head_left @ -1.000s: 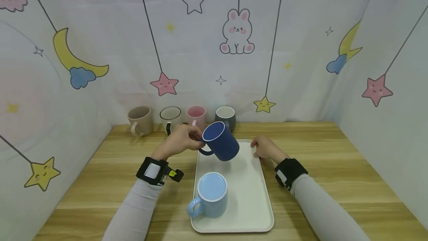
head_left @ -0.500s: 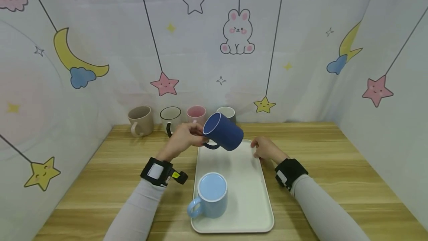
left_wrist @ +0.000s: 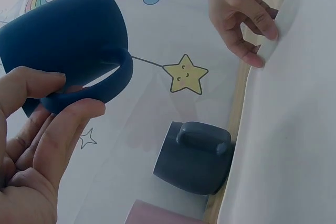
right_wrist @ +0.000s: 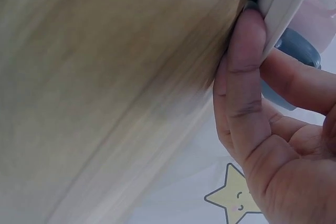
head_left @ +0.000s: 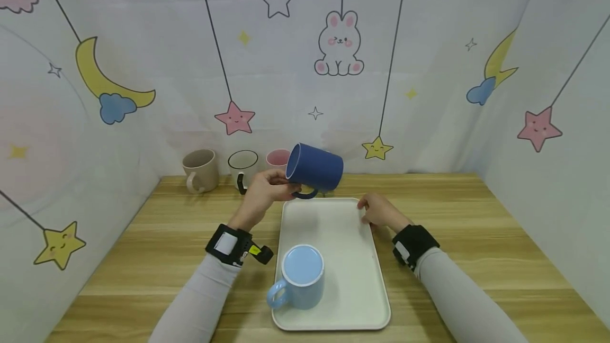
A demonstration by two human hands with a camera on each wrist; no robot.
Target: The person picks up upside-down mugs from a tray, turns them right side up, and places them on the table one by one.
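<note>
My left hand (head_left: 263, 195) grips a dark blue mug (head_left: 316, 167) by its handle, in the air over the far end of a white tray (head_left: 352, 279). The mug lies tipped on its side, mouth to the left and handle below. In the left wrist view, thumb and fingers close round the handle (left_wrist: 118, 80). At the tray's far right corner, my right hand (head_left: 383, 210) pinches the rim, with a finger under it in the right wrist view. A light blue mug (head_left: 303, 277) stands bottom up on the tray's near left part, its handle jutting over the left edge.
Along the back edge of the wooden table (head_left: 443, 226) stand a beige mug (head_left: 202, 173), a black-rimmed white mug (head_left: 244, 163) and a pink mug (head_left: 278, 158). A grey mug (left_wrist: 194, 158) is hidden behind the dark blue one in the head view. A printed cloth (head_left: 429, 68) hangs behind.
My left hand has raised the dark blue mug away towards the back and turned it from a slant to nearly level. My right hand, the tray and the light blue mug stay put.
</note>
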